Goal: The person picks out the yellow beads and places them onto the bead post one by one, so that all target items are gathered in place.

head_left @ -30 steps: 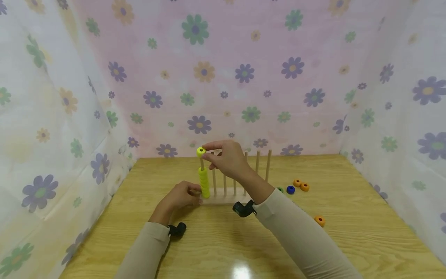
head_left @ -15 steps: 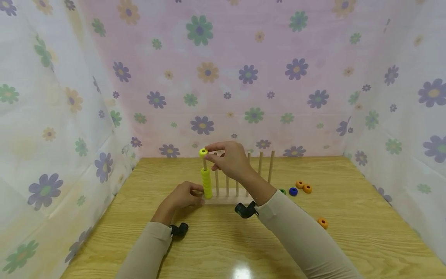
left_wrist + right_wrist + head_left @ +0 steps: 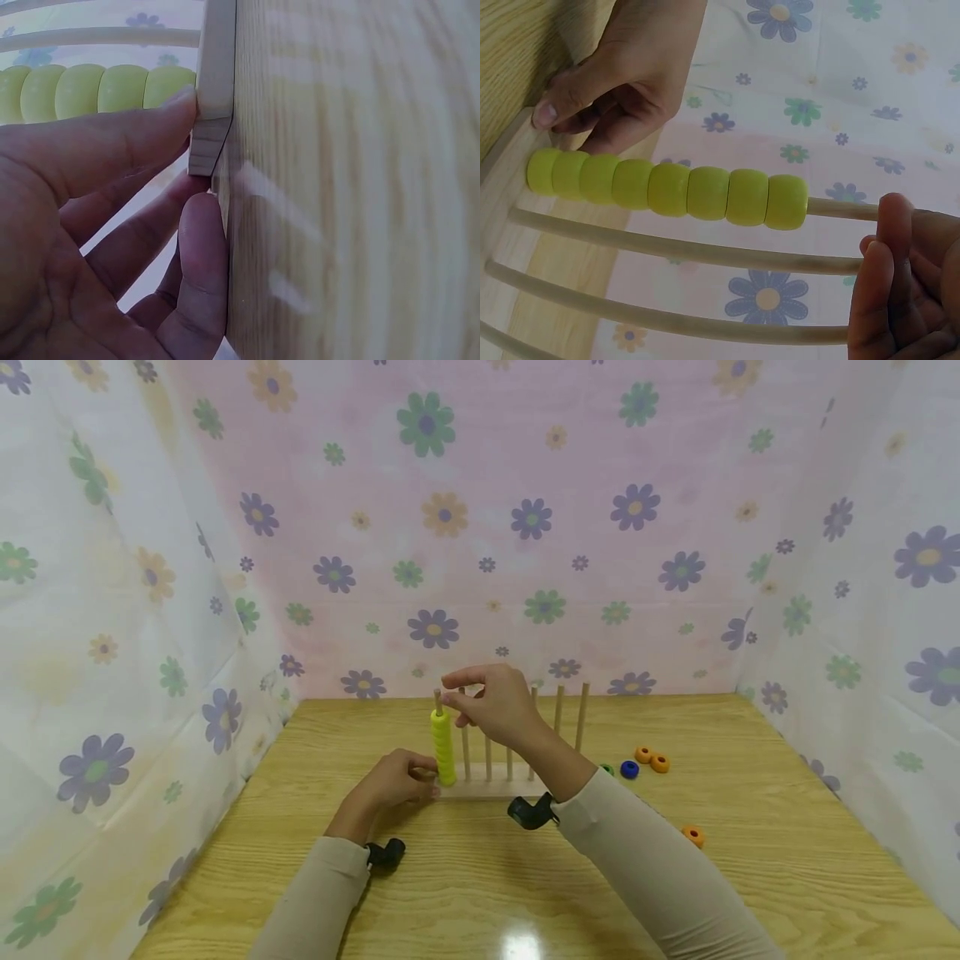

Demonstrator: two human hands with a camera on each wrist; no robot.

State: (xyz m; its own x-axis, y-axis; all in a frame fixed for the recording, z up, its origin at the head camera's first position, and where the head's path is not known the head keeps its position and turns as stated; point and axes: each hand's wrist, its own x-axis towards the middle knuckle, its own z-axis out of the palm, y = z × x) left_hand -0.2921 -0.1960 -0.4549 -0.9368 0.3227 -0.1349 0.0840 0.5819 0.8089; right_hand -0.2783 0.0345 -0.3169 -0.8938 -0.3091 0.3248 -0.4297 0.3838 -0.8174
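Yellow beads [image 3: 444, 750] are stacked on the leftmost peg of a wooden peg rack [image 3: 491, 790], and the peg's bare tip [image 3: 438, 700] sticks out above them. Near that tip is my right hand [image 3: 498, 706], thumb and forefinger apart with nothing between them. In the right wrist view, the beads [image 3: 671, 187] form a tight row with bare peg beyond. My left hand [image 3: 401, 779] holds the left end of the rack's base; in the left wrist view the thumb lies against the base [image 3: 215, 75], with fingers around its end.
The rack's other pegs [image 3: 582, 718] carry no visible beads; my right hand partly hides some. To the right on the wooden table [image 3: 780, 827] lie orange beads [image 3: 693, 836], a blue bead [image 3: 629, 769] and a partly hidden green bead [image 3: 606, 770]. Flowered cloth [image 3: 525, 568] surrounds the table.
The yellow bead my right hand pinched at the peg's top is let go and has dropped onto the stack. Both hands stay in nearly the same place.
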